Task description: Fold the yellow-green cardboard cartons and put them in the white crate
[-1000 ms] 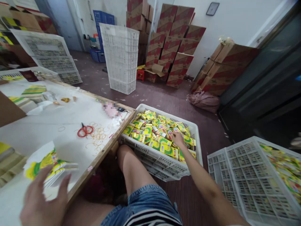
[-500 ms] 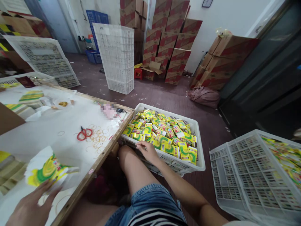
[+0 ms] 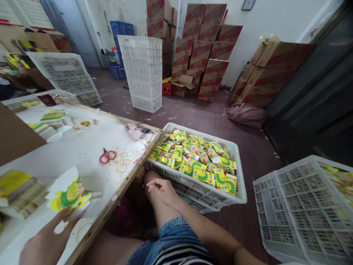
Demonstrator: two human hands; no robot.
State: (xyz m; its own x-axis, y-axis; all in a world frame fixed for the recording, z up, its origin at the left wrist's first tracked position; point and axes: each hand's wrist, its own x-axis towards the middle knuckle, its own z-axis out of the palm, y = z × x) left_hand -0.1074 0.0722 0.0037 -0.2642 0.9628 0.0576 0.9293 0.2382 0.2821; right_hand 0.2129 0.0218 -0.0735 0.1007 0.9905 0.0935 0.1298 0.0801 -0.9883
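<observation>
At the lower left, my left hand (image 3: 52, 233) pinches the lower edge of a yellow-green printed paper packet (image 3: 72, 191). White paper shows behind the packet, which lies over the white tabletop (image 3: 91, 173). My right hand (image 3: 160, 189) is above my knee, beside the near wall of a white plastic crate (image 3: 240, 184). Its fingers are loosely curled together, with no object showing in them. Many small yellow-green boxes (image 3: 202, 176) fill that crate. Left of my left hand are bundled stacks of yellow-topped paper pieces (image 3: 20, 189), partly cut off by the frame.
Red-handled scissors (image 3: 107, 156) and scattered rubber bands (image 3: 121, 162) lie on the table, inside its wooden edge (image 3: 129, 173). A second filled crate (image 3: 289, 206) stands at right. Stacked white crates (image 3: 143, 73) and cardboard cartons (image 3: 202, 51) stand farther back.
My right hand has drawn back from the crate's near rim to above my knee. The left hand keeps its pinch on the packet. The whole view has shifted slightly.
</observation>
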